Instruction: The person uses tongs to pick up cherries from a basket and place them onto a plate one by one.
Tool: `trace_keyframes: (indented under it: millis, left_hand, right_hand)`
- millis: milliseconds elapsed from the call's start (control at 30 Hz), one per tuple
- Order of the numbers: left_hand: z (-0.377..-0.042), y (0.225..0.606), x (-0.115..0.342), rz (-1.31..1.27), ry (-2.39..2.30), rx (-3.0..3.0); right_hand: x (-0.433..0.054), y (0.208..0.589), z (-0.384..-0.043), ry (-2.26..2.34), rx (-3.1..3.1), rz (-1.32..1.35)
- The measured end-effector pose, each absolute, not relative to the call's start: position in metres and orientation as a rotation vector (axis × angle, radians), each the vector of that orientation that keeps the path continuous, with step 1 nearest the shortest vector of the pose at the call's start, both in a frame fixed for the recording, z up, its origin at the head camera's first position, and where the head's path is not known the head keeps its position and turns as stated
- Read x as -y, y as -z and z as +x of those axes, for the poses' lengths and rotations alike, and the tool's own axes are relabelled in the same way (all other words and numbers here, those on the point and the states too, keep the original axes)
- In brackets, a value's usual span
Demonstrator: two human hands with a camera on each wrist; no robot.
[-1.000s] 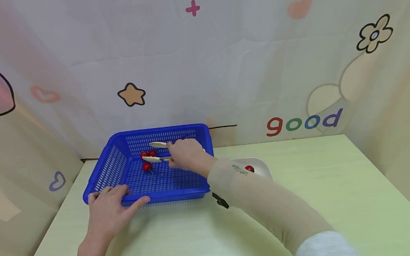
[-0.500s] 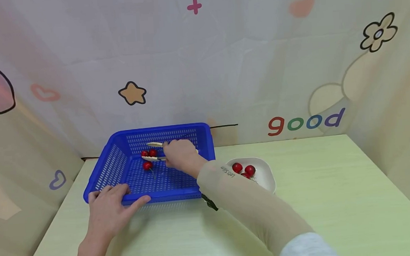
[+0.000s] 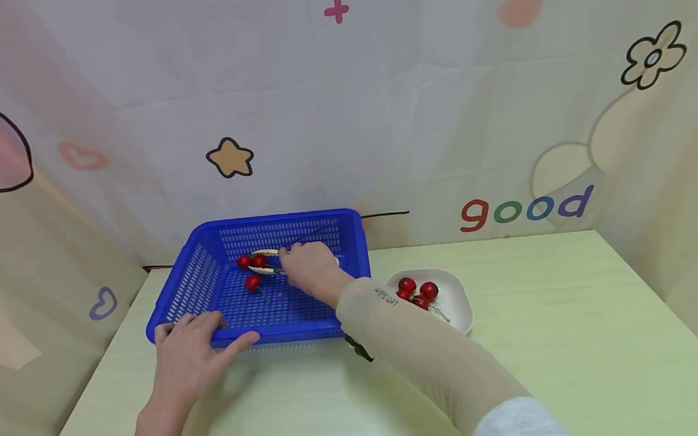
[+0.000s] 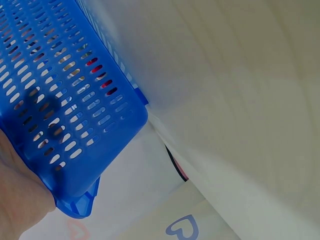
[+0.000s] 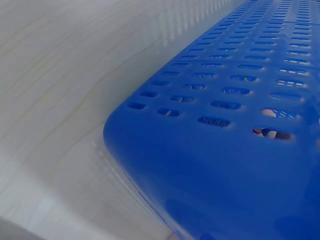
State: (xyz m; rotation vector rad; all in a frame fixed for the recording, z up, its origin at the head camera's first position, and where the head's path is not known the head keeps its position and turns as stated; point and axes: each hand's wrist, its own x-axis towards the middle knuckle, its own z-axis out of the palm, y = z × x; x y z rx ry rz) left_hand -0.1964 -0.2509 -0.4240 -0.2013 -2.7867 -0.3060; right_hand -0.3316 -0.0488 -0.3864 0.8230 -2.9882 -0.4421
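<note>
Right fingers (image 3: pixel 290 261) clamp tongs (image 3: pixel 263 270), newly narrowed around a cherry (image 3: pixel 258 261) just ahead, perhaps gripping it; left fingers (image 3: pixel 204 323) hold the basket (image 3: pixel 296 332).

A bright blue basket (image 3: pixel 176 295), slotted in rows, sets off red cherries (image 3: pixel 253 282) and cream-tipped tongs (image 3: pixel 261 270) at center left. Right of center, more red cherries (image 3: pixel 429 290) brighten a white dish (image 3: pixel 456 303). Lower right, a beige sleeve (image 3: pixel 429 353) and pale green table (image 3: pixel 596 343); upper left, a black-outlined orange star (image 3: pixel 230 157) on a pale curtain (image 3: pixel 415 120).
</note>
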Motion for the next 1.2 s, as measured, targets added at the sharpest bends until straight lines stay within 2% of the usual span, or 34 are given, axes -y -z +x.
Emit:
trace_keyframes:
  millis: [700, 1200]
  left_hand:
    - [-0.197, 0.423, 0.249, -0.191, 0.303, 2.798]
    - [-0.196, 0.423, 0.248, -0.207, 0.313, 2.783]
  right_hand:
    - [0.039, 0.376, -0.320, 0.496, 2.953, 0.893]
    - [0.007, 0.364, -0.305, 0.499, 2.925, 0.953]
